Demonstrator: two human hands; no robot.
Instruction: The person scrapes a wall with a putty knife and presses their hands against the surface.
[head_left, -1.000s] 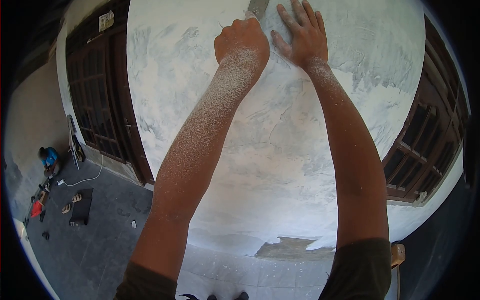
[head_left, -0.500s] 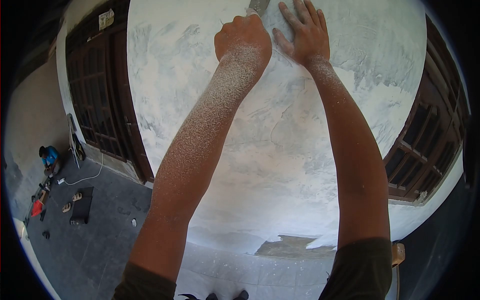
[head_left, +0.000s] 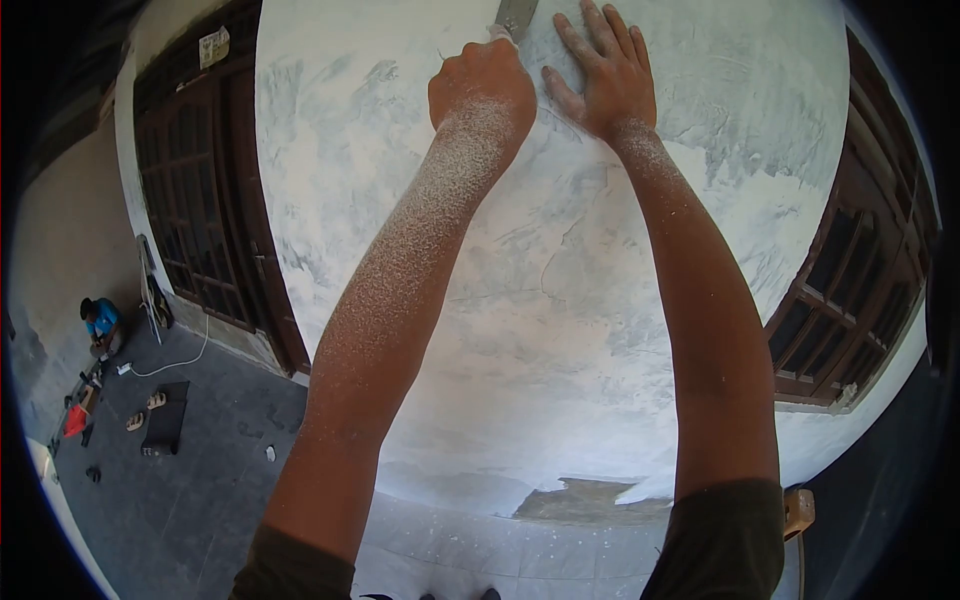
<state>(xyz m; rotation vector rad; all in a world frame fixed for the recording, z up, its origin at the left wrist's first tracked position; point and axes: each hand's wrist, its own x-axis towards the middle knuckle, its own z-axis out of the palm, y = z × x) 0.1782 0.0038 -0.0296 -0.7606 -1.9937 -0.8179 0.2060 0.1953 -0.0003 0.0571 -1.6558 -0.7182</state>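
My left hand (head_left: 482, 88) is closed in a fist high on the wall, its forearm coated in pale dust. A flat grey metal blade, apparently a putty knife (head_left: 517, 16), sticks up out of that fist against the wall; its handle is hidden in the fingers. Beside it, my right hand (head_left: 608, 80) rests palm-down with fingers spread on the patchy white plastered wall (head_left: 540, 340). A thin crack runs through the plaster below the hands.
A brown door with a window (head_left: 190, 200) stands left, another wooden window (head_left: 845, 280) right. At far left a person in blue (head_left: 101, 318) crouches near a white cable (head_left: 175, 370), sandals (head_left: 135, 421) and a dark mat (head_left: 165, 420). Bare grey wall (head_left: 590, 500) shows low down.
My left hand has shifted very slightly left and down with the putty knife. My right hand stays spread on the wall, and the view has tilted a little.
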